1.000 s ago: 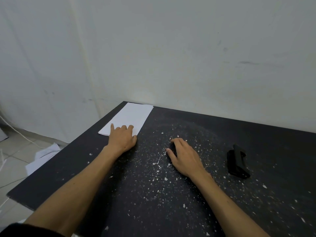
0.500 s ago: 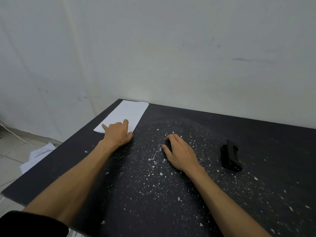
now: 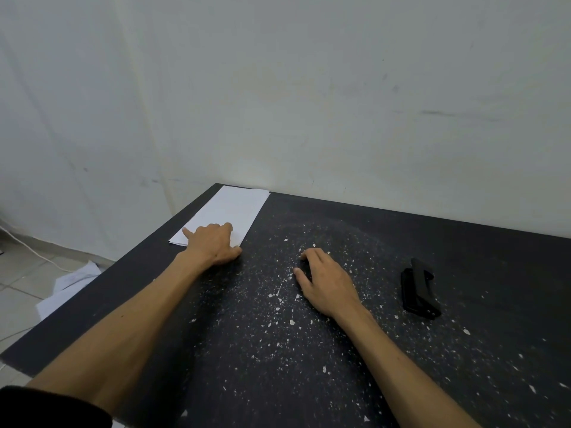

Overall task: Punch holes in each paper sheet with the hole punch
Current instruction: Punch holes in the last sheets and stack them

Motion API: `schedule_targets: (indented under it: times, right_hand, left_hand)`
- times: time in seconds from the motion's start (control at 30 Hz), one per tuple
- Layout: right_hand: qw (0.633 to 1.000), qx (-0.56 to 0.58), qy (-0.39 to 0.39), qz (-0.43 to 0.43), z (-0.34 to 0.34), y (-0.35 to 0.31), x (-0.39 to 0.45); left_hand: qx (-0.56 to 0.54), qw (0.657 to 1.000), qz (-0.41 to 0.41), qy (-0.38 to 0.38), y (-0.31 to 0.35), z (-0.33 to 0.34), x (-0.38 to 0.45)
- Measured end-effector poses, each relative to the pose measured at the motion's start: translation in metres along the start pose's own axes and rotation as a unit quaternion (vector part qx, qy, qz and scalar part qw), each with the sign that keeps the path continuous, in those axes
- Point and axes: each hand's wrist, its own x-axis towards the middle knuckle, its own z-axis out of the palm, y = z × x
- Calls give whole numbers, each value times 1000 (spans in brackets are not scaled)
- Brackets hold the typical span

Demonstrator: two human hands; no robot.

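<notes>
- Grip: neither hand grasps anything. The right hand (image 3: 329,284) lies palm down on the black table (image 3: 309,381), fingers loosely bent, holding nothing. The left hand (image 3: 214,244) rests on the near end of the paper stack (image 3: 230,210), little finger spread, fingers bent over the sheets; whether they are pinching a sheet or only pressing I cannot tell.
- Nearest: white paper chads (image 3: 279,299) are scattered over the table's middle, around the right hand. They could slide under a sheet and make it skid.
- Right, level with the right hand but apart from it: the black hole punch (image 3: 418,288) lies untouched. It looks rigid and fairly heavy; best taken across its body, then pressed on the lever.
- Far left corner: the stack lies flat along the table's left edge. Single sheets are light, limp and slippery on one another, so I judge the top one is best peeled up by a near corner or edge, then held flat so it doesn't crease.
- Beyond the table's left edge, loose papers on the floor (image 3: 66,287).
</notes>
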Motion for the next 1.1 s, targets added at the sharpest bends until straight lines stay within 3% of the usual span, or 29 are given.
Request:
schedule_targets:
  times: [0.17,0.37,0.53,0.7,0.87,1.0,1.03,1.1]
  right_hand:
    - [1000,-1,2,-3,0,0,0]
    - [1000,1,4,-5,1,1,1]
    - [1000,9,7,-2,1,1,3]
    - [991,118,-44,55,-13,-2,12]
    - [922,323,-92,195,-42,-15,21]
    - [766,555,-132,297,-60,-13,17]
    - [745,578,-127,309,-64,-11,13]
    - [747,569,-117,322,-71,-6,5]
  left_hand:
    - [29,999,12,19,-6,1,2]
    - [-16,986,55,159,-19,23,5]
    - [-63,973,38,221,-15,24,-7]
    - [-68,954,112,269,17,21,-36]
    - [-97,936,210,266,70,25,-74]
    - [-164,930,249,217,103,21,-91]
    - [-187,926,260,201,108,18,-94]
    - [-254,909,288,160,116,10,-104]
